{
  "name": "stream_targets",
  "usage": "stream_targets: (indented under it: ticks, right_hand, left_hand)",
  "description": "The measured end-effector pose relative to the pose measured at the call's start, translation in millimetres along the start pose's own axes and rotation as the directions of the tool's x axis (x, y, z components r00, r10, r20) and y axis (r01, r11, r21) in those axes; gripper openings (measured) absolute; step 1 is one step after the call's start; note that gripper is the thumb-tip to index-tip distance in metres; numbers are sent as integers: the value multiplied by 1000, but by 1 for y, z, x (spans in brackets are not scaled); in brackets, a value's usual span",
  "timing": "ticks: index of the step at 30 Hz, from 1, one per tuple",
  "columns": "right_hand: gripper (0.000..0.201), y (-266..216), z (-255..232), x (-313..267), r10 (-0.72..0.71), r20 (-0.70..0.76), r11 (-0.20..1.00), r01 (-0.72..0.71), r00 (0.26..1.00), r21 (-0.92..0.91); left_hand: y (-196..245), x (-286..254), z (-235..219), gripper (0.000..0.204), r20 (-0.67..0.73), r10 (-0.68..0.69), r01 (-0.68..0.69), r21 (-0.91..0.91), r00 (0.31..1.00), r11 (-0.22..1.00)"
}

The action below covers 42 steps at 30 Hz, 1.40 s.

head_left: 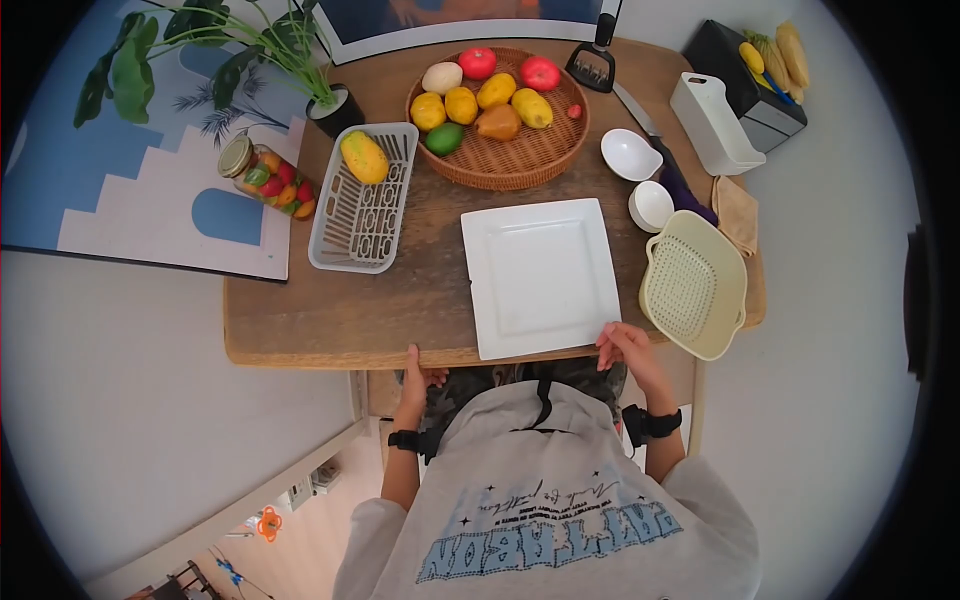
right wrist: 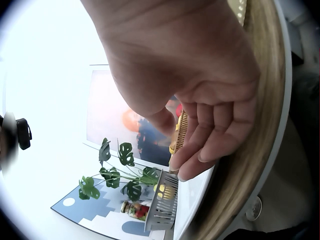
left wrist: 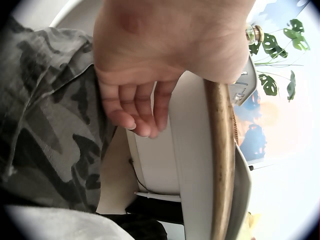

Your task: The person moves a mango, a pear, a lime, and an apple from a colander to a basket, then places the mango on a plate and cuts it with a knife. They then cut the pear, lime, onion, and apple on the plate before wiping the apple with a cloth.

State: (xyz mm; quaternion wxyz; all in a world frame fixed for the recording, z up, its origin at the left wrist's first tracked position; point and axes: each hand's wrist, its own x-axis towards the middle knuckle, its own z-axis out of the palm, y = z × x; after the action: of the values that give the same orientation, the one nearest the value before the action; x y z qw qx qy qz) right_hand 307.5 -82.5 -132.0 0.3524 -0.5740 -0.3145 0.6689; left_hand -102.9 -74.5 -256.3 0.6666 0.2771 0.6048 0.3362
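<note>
The left hand (head_left: 418, 385) is at the table's front edge, its thumb against the edge; in the left wrist view that hand (left wrist: 150, 60) has its fingers loosely bent with nothing in them. By the front right corner of the square white plate (head_left: 541, 270) is the right hand (head_left: 632, 352), palm partly turned up. The right wrist view shows this hand (right wrist: 200, 100) with loosely curled, empty fingers beside the plate (right wrist: 189, 200); whether they touch it, I cannot tell.
Behind the plate stands a wicker basket (head_left: 500, 168) of fruit. A grey basket (head_left: 352, 240) with a yellow fruit (head_left: 364, 158), a jar (head_left: 268, 178) and a plant (head_left: 335, 108) are left. Right are two white bowls (head_left: 631, 155), a cream basket (head_left: 695, 285), a knife (head_left: 637, 108) and a cloth (head_left: 735, 215).
</note>
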Motion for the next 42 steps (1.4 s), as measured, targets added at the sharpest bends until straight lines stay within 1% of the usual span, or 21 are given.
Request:
stream_targets:
  ticks: [2,4,5,8,10,11,12,14,15,18,21,22,23,26,27,30,32,33,36,42]
  right_hand:
    - [33,-10,-1,4,-37,-7,999,37,999,-14]
    - [31,-17,-1,8,-80,-18,996,79,997,-40]
    - [30,-18,-2,12,-118,-23,992,117,993,-48]
    - [28,-21,-6,26,-243,-73,968,237,967,-76]
    - [27,-25,-6,34,-331,-127,941,318,935,-113]
    - [27,-26,-3,37,-351,-158,935,336,923,-116]
    - [27,-27,1,41,-369,-188,928,351,910,-120]
    - [27,-23,-1,48,-388,-225,921,373,894,-110]
    - [27,-16,-2,51,-390,-233,921,378,891,-94]
    - [28,-4,-1,57,-410,-273,911,403,870,-84]
    - [28,3,0,60,-427,-327,901,428,843,-72]
    - [28,3,3,61,-431,-344,897,437,835,-64]
    - [27,-1,8,61,-450,-371,890,445,813,-103]
    - [26,4,10,67,-524,-382,852,469,761,-233]
    - [25,4,11,67,-535,-380,844,457,754,-280]
    - [25,-5,18,63,-576,-376,808,436,726,-396]
    - [25,-5,19,62,-604,-372,784,439,705,-439]
    - [25,-7,21,62,-607,-376,779,432,700,-454]
    - [25,-2,19,66,-641,-366,749,446,675,-491]
    - [25,-1,21,67,-651,-407,744,434,641,-507]
  left_hand:
    - [18,-10,-1,90,30,-93,90,96,995,991]
    - [33,-17,-8,83,161,-208,177,191,965,966]
    - [44,-24,-7,80,221,-271,216,244,937,946]
    - [85,-49,13,63,216,-140,56,355,966,933]
    - [105,-48,11,55,177,59,-111,301,982,947]
    - [114,-46,13,52,156,158,-196,273,975,942]
    - [122,-44,19,51,133,259,-282,201,957,938]
    - [142,-35,30,51,61,445,-449,63,893,892]
    - [148,-28,34,49,33,491,-491,-18,871,871]
    - [141,4,34,48,-5,557,-546,-200,831,813]
    - [114,24,31,45,-97,564,-572,-107,820,813]
    - [114,25,34,45,-81,575,-579,-55,814,813]
    - [112,24,36,45,-70,582,-583,-2,810,812]
    - [107,21,42,42,-66,602,-591,132,796,796]
    - [107,20,44,42,-66,611,-594,173,789,786]
    - [106,23,46,39,-92,604,-596,106,791,796]
    - [105,23,48,39,-91,621,-609,126,779,783]
    - [105,23,48,38,-91,629,-616,137,772,776]
    - [106,22,49,38,-102,613,-599,136,783,789]
    - [94,33,42,38,-81,653,-624,229,753,747]
